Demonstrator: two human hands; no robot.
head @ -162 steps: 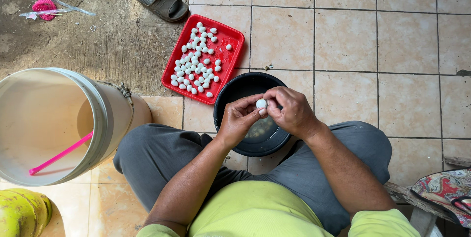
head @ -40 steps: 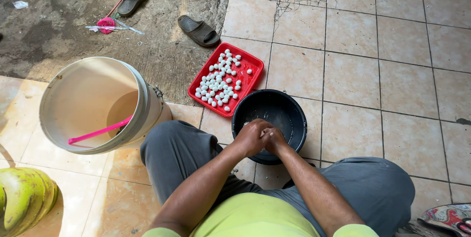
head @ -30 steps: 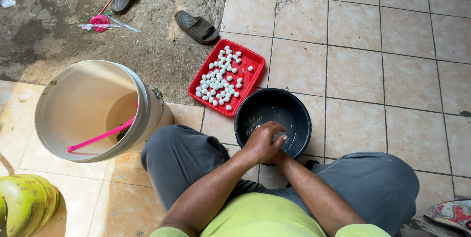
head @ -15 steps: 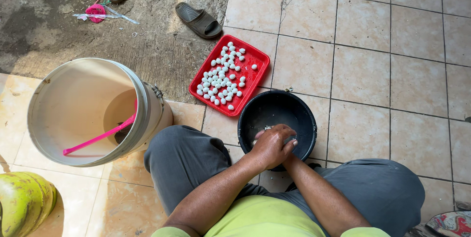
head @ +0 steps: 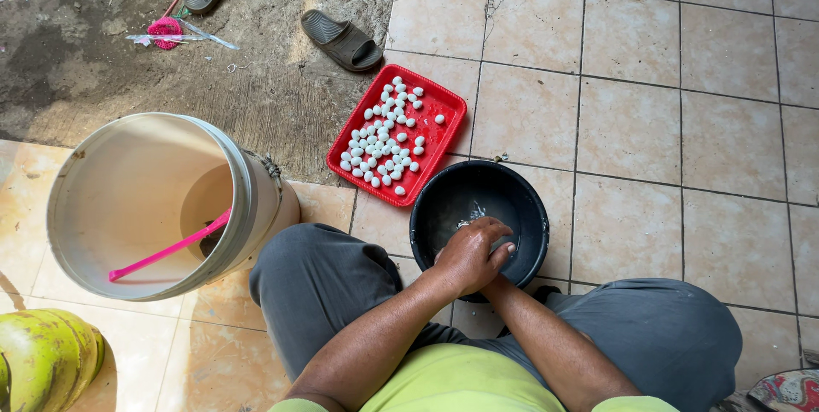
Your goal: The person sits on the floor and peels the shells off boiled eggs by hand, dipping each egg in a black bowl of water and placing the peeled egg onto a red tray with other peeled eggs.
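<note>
Both hands have dropped from lap height down into the black basin (head: 444,207), and the small white egg I held up earlier is out of sight now. My left hand (head: 465,257) is curled over the right, fingers bunched; the right hand is hidden beneath, so I cannot tell its grip. If an egg sits in there, it is probably wet, slippery and soft enough to split, so fingertips only, light pinch at the sides. Water glints in the basin. Just beyond, the red tray (head: 444,105) holds dozens of white eggs (head: 384,143). Left, the cream bucket (head: 128,182) holds a pink stick (head: 166,248).
</note>
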